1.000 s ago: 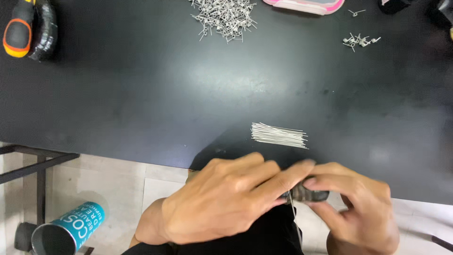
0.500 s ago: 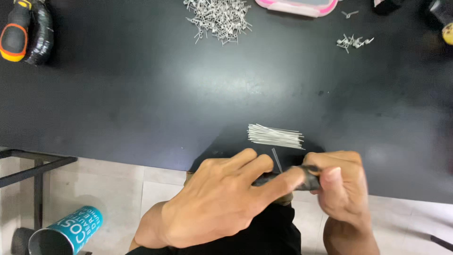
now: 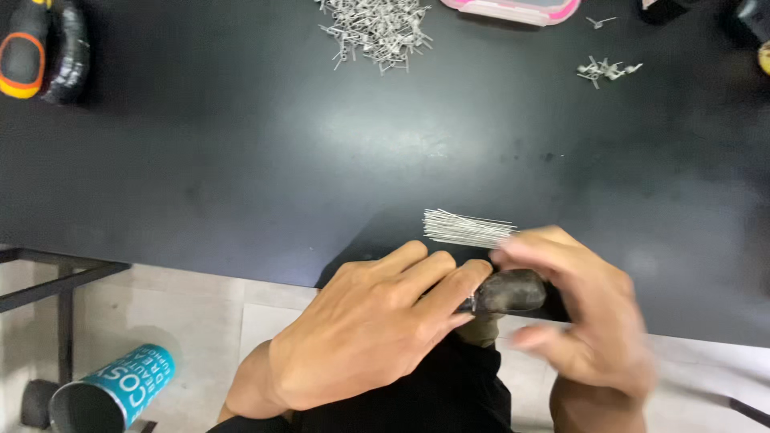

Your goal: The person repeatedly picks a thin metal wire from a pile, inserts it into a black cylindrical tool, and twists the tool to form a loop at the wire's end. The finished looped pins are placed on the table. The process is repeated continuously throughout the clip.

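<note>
Dark tool (image 3: 510,292) half hidden between blurred hands.

Counter (image 3: 241,160) matte black, a pale sheen near centre; bundle of thin wires (image 3: 465,228) silver-white at 5 o'clock; dark grey-black tool (image 3: 509,290) between the hands; heap of small metal pieces (image 3: 377,28) silver-grey at 12 o'clock; tray (image 3: 517,10) pink just beside it; handle (image 3: 24,56) black with orange band at 10 o'clock; can (image 3: 108,393) teal with white lettering at 7 o'clock, on a beige floor (image 3: 200,313).
</note>
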